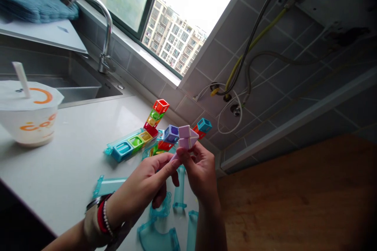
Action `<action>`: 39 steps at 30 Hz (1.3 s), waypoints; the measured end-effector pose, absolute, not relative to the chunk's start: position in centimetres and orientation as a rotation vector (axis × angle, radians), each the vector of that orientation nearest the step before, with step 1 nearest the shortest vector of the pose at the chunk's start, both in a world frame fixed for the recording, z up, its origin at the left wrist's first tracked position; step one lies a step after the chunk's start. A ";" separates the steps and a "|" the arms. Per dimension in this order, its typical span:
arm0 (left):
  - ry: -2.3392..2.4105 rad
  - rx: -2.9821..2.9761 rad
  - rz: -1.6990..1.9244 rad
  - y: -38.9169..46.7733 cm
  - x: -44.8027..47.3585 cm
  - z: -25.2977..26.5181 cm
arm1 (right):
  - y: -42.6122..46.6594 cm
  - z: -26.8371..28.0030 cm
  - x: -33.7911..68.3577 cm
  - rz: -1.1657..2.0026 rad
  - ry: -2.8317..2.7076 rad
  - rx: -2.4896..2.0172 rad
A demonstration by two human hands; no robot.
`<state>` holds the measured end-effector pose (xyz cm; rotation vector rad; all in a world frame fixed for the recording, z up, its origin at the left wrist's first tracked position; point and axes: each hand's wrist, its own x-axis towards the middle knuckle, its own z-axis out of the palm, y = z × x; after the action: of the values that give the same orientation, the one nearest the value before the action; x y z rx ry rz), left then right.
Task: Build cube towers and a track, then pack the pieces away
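Both hands are clamped on the same pink toy: the left hand pinches its lower end between thumb and fingers, and the right hand has its thumb pressed just under the wedge-shaped bits at the top. It's held up over the white counter, right in front of a bunch of see-through colored blocks, some lying in a row, some stacked with a red one on top. Teal plastic pieces are scattered below the hands, strips plus a curvy one. Left wrist's got a beaded bracelet and a red band. Farther left there's a cup with a straw, near the sink and faucet, all under a window.
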<state>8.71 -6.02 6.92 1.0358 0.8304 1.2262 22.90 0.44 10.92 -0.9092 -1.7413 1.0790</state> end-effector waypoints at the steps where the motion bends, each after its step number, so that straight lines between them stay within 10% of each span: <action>1: 0.808 1.018 1.205 -6.0 8.7 6.9 | 0.4 11.0 22.9 1.091 -1.740 -0.893; 39: 0.232 0.514 0.811 -6.8 8.3 7.2 | 1.6 10.3 24.4 1.479 -1.578 -0.335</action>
<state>8.28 -6.78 7.20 0.5136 0.2319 0.8110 24.43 1.55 10.30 -0.3348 -1.5780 1.4790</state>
